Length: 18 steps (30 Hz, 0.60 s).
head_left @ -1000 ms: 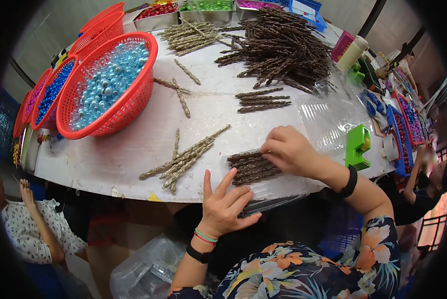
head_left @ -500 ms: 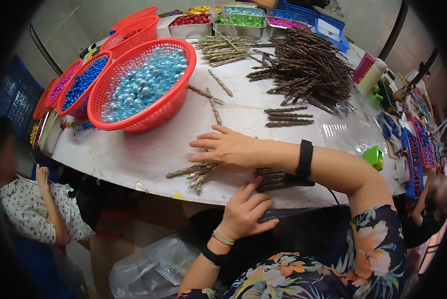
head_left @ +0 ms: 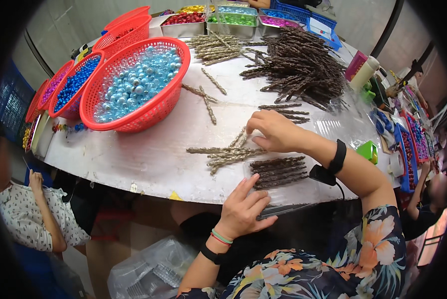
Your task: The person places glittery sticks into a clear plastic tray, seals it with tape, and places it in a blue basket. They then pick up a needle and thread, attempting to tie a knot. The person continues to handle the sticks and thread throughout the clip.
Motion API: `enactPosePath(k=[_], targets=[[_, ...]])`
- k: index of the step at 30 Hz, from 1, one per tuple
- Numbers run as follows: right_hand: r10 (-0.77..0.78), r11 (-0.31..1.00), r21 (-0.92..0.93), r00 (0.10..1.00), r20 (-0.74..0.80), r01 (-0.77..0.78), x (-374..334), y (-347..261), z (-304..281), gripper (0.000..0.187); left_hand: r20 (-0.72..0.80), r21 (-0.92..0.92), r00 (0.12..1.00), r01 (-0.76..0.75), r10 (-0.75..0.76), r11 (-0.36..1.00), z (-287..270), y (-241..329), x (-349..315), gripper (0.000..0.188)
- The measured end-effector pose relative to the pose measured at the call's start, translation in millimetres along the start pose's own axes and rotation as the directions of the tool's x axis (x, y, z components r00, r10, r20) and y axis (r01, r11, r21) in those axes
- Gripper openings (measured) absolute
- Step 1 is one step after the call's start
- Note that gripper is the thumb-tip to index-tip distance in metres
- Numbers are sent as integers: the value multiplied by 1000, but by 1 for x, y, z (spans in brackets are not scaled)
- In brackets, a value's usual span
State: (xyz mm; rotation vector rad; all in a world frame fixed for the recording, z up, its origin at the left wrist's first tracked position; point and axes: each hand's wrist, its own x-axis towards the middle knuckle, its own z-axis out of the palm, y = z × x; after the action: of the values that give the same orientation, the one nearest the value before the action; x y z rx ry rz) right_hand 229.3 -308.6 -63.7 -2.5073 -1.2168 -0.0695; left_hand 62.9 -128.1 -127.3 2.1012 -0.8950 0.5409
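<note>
My left hand (head_left: 246, 203) lies with fingers stretched out along the near left edge of a shallow clear plastic tray (head_left: 278, 203), its thumb apart. Inside the tray, dark brown twisted sticks (head_left: 278, 171) lie side by side in rows. Just beyond it, my right hand (head_left: 273, 130) is bent with thumb and fingers curled at the end of a pale gold twisted stick (head_left: 239, 137); the grip is partly hidden. To its left several more pale gold sticks (head_left: 223, 155) lie crossed in a loose pile. Behind the right hand is a small row of dark sticks (head_left: 289, 110).
A red basket of light blue beads (head_left: 178, 82) stands left, beside a basket of dark blue beads (head_left: 79, 82). A large heap of dark sticks (head_left: 298, 70) and a pale gold bundle (head_left: 214, 48) lie at the back. A green dispenser (head_left: 367, 152) sits right. A co-worker (head_left: 31, 212) is at left.
My right hand has moved right and away from me, its fingers going from spread to curled. The pale gold pile has shifted right and farther off, uncovering the tray's dark sticks. My left hand stays put.
</note>
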Motion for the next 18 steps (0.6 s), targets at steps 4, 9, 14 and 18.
enactPosePath(k=[4, 9, 14, 18], targets=[[23, 999, 35, 998, 52, -24, -5, -7, 7, 16, -7, 17, 1000, 9, -9, 1000, 0, 1, 0, 37], [108, 986, 131, 994, -35, -103, 3, -18, 28, 17, 8, 35, 1000, -2, 2, 999, 3, 1, -1, 37], [227, 958, 179, 974, 10, -225, 8, -31, 18, 17, -7, 52, 1000, -3, 4, 999, 1, 4, 0, 33], [287, 912, 332, 953, -96, -241, -16, -44, -14, 15, -25, 67, 1000, -9, 11, 998, 4, 6, 1, 30]])
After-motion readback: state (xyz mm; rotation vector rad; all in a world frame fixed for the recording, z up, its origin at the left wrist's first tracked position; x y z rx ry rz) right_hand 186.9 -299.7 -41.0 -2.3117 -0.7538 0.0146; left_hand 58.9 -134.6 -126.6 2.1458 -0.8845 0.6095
